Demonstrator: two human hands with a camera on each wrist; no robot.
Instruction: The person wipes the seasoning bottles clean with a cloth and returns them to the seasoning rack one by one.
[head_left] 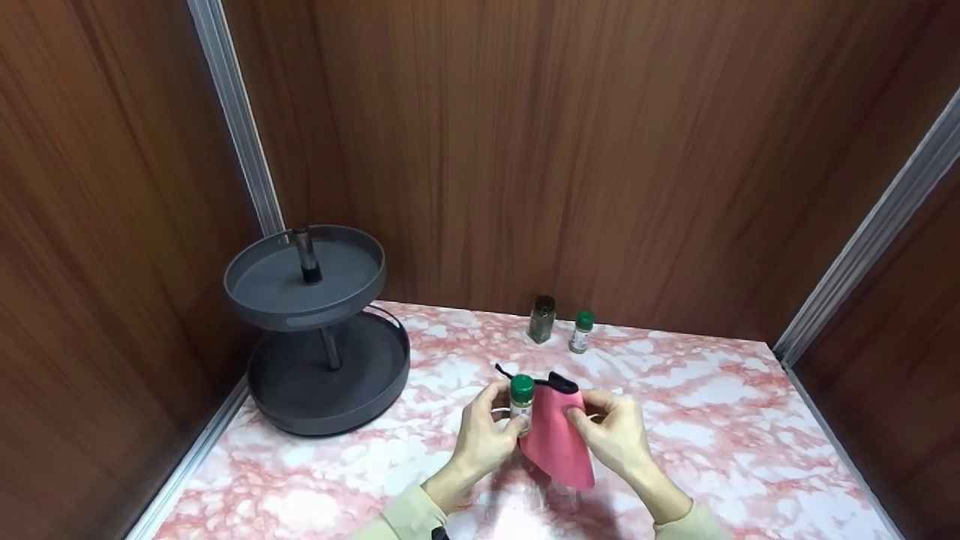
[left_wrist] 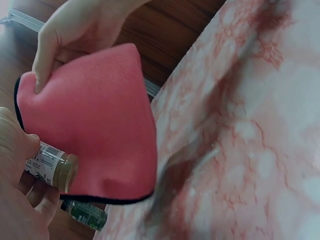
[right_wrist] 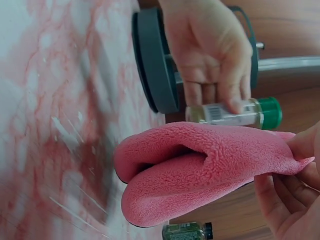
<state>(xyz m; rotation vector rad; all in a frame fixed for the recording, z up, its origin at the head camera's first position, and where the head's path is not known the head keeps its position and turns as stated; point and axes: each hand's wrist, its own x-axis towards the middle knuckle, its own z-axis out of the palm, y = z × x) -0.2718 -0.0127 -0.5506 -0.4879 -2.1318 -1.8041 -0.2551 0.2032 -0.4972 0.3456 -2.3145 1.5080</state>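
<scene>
My left hand (head_left: 480, 435) grips a small spice jar (head_left: 522, 391) with a green cap, held upright above the table. Its label and clear base (left_wrist: 65, 172) show in the left wrist view. Just right of it, my right hand (head_left: 619, 433) pinches a pink cloth (head_left: 556, 442) with black edging by its upper part. The cloth hangs down folded, as its fuzzy side (right_wrist: 200, 170) shows in the right wrist view. Cloth and jar are very close together; whether they touch is unclear.
Farther back on the marbled pink-and-white table (head_left: 375, 480) stand a dark-capped spice jar (head_left: 541, 322) and another green-capped jar (head_left: 581, 334). A dark grey two-tier round stand (head_left: 307, 319) is at the left. Wood-grain panels (head_left: 480, 150) enclose the back and sides.
</scene>
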